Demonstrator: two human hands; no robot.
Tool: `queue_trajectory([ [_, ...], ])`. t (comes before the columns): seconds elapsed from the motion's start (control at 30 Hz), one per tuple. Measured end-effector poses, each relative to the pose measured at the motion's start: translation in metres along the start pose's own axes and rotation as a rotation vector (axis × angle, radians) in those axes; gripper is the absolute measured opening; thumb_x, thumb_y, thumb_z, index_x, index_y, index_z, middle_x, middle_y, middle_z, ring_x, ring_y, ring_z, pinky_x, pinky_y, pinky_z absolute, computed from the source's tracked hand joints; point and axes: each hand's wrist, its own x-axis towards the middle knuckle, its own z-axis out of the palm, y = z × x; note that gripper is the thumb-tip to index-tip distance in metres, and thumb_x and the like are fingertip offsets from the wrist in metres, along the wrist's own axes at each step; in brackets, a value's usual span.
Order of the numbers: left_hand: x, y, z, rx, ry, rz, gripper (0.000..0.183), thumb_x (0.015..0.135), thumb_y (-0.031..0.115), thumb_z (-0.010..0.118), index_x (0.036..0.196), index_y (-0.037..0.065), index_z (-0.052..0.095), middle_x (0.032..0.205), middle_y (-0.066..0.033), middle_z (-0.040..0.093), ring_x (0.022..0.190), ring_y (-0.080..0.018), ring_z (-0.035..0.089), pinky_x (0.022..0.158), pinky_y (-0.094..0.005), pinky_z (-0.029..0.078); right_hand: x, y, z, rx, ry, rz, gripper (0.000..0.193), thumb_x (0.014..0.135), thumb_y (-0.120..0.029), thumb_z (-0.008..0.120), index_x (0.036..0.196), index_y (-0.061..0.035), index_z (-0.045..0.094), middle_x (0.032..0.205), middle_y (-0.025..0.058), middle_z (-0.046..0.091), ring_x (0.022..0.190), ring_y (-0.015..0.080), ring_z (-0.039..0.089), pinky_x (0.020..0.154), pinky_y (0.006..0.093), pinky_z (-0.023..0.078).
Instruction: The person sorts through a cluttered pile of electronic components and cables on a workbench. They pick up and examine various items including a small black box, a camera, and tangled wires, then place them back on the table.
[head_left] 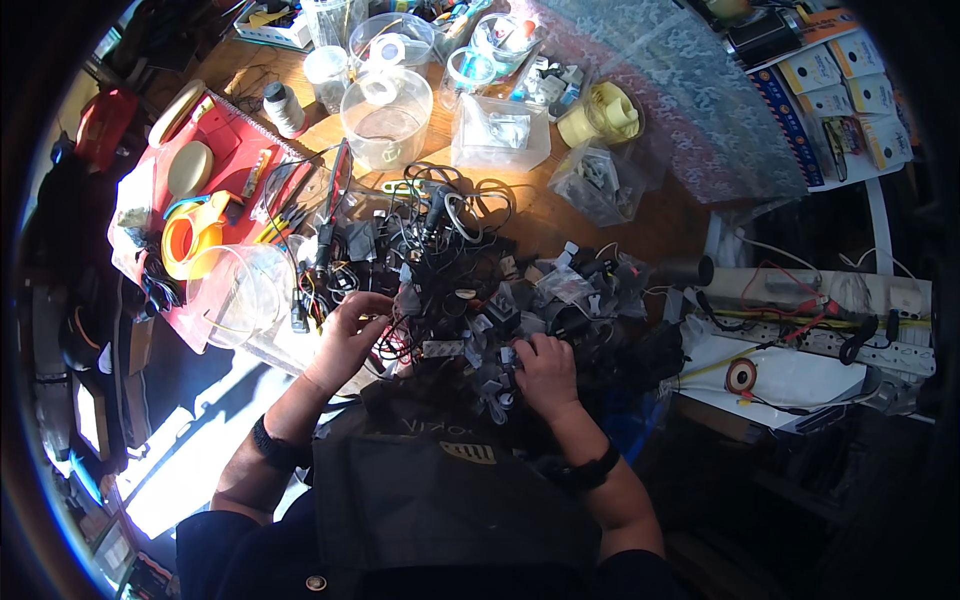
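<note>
A heap of black cables (425, 235), small adapters and connectors covers the near edge of the wooden table. At the left side of the heap is my left hand (345, 335), its thumb and fingers closed together beside red and black wires (392, 343); what is between them is too small to make out. My right hand (547, 375) lies at the heap's front, fingers curled in among small grey connectors (492, 380). Its fingertips are partly hidden, so I cannot name what they grip. Between the hands sits a pale strip with dark holes (443, 349).
Clear plastic tubs (386, 130) and a rectangular box (500, 145) stand behind the heap. An orange tape roll (185, 243) lies on a red mat at left, near a tipped clear container (235, 297). At right are a yellow container (602, 115) and packaged cards (840, 85).
</note>
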Motion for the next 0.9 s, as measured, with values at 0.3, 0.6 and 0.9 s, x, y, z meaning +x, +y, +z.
queue_trajectory([
  [0.3,-0.019,0.003,0.0,-0.168,-0.094,-0.183,0.019,0.087,0.006,0.052,0.105,0.0,0.053,0.095,-0.0055,0.058,0.085,-0.0113,0.055,0.067,-0.025,0.05,-0.023,0.04,0.008,0.538,0.234,0.292,0.018,0.073,-0.007,0.062,0.089,-0.0014,0.057,0.08,0.0074,0.058,0.069,0.0204,0.056,0.063,0.0307,0.043],
  [0.6,-0.025,-0.009,0.008,-0.111,-0.088,-0.137,0.015,0.087,0.01,0.053,0.1,0.003,0.056,0.088,-0.0031,0.059,0.071,-0.0073,0.054,0.057,-0.0208,0.047,-0.038,0.015,0.002,0.649,0.178,0.331,0.017,0.075,-0.008,0.06,0.092,-0.0025,0.06,0.084,0.0095,0.061,0.078,0.0242,0.059,0.073,0.0328,0.045],
  [0.9,-0.029,-0.01,0.007,-0.135,-0.105,-0.129,0.012,0.087,0.005,0.051,0.098,0.0,0.054,0.087,-0.0046,0.057,0.077,-0.0102,0.055,0.062,-0.0242,0.05,-0.027,0.049,-0.012,0.444,0.437,0.276,0.026,0.073,-0.006,0.063,0.099,-0.0032,0.061,0.098,0.0106,0.057,0.091,0.0266,0.057,0.079,0.0322,0.045],
])
